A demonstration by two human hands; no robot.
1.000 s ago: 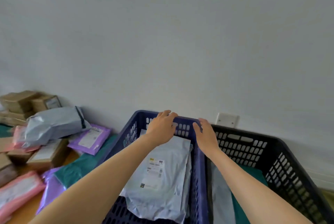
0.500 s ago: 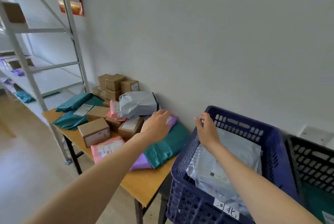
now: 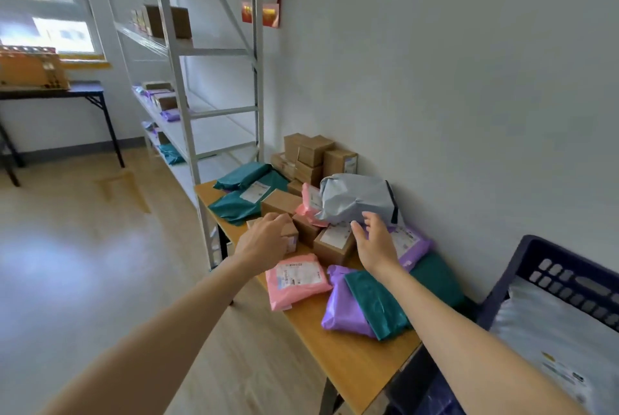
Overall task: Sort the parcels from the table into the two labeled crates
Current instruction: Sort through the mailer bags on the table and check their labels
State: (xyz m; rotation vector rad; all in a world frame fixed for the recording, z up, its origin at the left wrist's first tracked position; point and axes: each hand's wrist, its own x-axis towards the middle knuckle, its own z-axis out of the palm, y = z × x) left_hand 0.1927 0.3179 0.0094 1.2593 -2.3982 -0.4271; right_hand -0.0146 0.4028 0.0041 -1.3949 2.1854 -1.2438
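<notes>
A wooden table (image 3: 351, 361) along the wall carries a heap of parcels: brown boxes, green, purple and pink mailer bags, and a big grey bag (image 3: 355, 197). My left hand (image 3: 263, 240) reaches over a small brown box (image 3: 290, 237), fingers curved, holding nothing. My right hand (image 3: 375, 244) hovers open above a labelled brown box (image 3: 335, 242), just in front of the grey bag. A pink bag (image 3: 296, 279) lies near the front edge. The blue crate (image 3: 522, 267) stands at the right, with a grey bag (image 3: 562, 341) inside.
A metal shelving rack (image 3: 187, 113) with a few parcels stands left of the table. A dark folding table (image 3: 67, 90) with an orange box sits by the window. Wooden floor stretches to the left. Green and purple bags (image 3: 365, 304) overlap at the table's near end.
My view has swung left from the crates to the table. Both hands left the blue crate's rim and moved over the parcel heap.
</notes>
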